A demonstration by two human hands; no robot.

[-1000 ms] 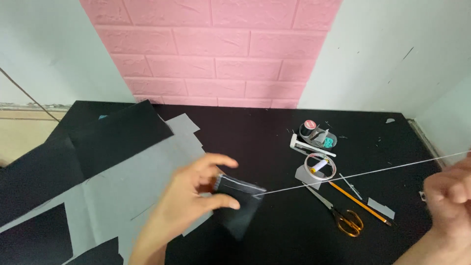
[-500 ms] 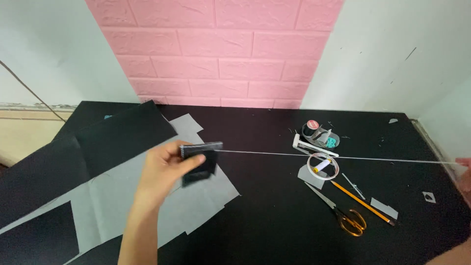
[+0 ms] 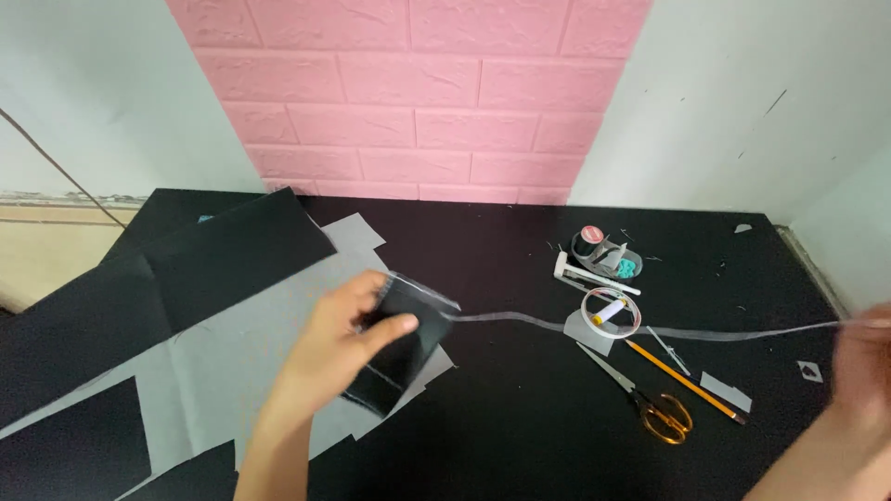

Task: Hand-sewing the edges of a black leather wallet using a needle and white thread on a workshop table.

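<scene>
Over black table (image 3: 520, 445), left hand (image 3: 339, 348) grips black card (image 3: 404, 348), fingers curled.

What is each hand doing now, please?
Left hand: closed on the black piece.
Right hand: blurred at the frame edge, seems to pinch the strip; grip cannot be told.

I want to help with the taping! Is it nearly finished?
Partly. Done: black and grey sheets lie cut on the table. In hand: the left hand holds a black piece; the right hand pulls clear tape from it. Left: that strip hangs loose, unstuck.
</scene>
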